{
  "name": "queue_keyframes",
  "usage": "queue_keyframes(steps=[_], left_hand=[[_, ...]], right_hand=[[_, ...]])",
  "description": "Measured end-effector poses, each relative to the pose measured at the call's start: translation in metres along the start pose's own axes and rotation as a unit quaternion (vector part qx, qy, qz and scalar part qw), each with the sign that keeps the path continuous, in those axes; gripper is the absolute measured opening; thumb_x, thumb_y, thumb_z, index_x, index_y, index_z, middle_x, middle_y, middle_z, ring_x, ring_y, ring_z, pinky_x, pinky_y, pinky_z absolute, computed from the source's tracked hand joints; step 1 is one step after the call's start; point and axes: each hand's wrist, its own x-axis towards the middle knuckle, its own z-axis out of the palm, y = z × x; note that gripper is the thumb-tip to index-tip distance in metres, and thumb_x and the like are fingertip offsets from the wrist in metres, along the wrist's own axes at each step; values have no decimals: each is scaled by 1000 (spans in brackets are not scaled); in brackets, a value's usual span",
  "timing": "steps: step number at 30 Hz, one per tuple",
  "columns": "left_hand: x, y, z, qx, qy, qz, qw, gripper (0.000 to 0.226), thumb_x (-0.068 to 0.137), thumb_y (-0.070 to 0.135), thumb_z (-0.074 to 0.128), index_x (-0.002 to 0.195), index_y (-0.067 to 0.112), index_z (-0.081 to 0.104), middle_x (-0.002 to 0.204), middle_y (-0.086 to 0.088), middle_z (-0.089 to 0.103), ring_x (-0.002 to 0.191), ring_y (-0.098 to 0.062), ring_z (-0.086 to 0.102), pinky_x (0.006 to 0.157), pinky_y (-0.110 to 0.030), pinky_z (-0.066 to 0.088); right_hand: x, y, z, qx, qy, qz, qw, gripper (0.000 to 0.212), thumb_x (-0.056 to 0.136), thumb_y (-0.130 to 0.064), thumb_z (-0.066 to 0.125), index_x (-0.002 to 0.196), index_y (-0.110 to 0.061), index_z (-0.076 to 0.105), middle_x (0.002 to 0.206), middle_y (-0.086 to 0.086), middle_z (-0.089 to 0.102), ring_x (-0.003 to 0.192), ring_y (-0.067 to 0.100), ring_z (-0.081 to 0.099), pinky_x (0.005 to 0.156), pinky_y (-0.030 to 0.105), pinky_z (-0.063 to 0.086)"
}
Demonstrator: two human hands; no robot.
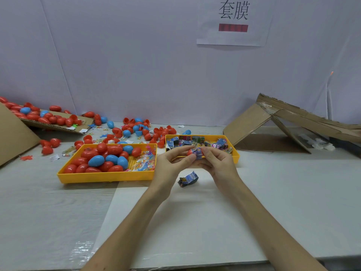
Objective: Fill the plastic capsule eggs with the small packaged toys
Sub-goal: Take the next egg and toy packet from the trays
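My left hand (173,161) holds a red capsule egg half (189,152) between its fingers, just in front of the right yellow tray (236,155). My right hand (216,161) pinches a small blue packaged toy (198,154) against that egg half. Several more packaged toys (197,142) fill the right tray. One loose packaged toy (188,179) lies on the table below my hands. The left yellow tray (105,177) holds several red and blue closed eggs (105,158) and clear bagged trinkets (144,161).
Loose red and blue eggs and egg halves (136,130) are scattered across the back of the table and on a cardboard flap (58,122) at far left. A collapsed cardboard box (283,126) stands at the right. A paper sign (233,20) hangs on the wall.
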Motion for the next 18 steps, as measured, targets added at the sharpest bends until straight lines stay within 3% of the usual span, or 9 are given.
queue_keyframes(steps=[7, 18], left_hand=[[1, -1, -2, -20, -7, -2, 1000, 27, 75, 29, 77, 102, 23, 79, 101, -2, 79, 98, -20, 75, 79, -23, 59], [1, 0, -1, 5, 27, 7, 1000, 16, 82, 12, 78, 91, 25, 80, 87, 7, 78, 86, -8, 74, 70, -16, 56]], right_hand=[[0, 0, -1, -3, -6, 6, 1000, 42, 91, -28, 60, 115, 5, 68, 108, 27, 72, 103, 42, 70, 93, 49, 56], [0, 0, 0, 9, -4, 9, 1000, 42, 87, -29, 64, 114, 3, 69, 107, 23, 74, 101, 38, 72, 86, 39, 61]])
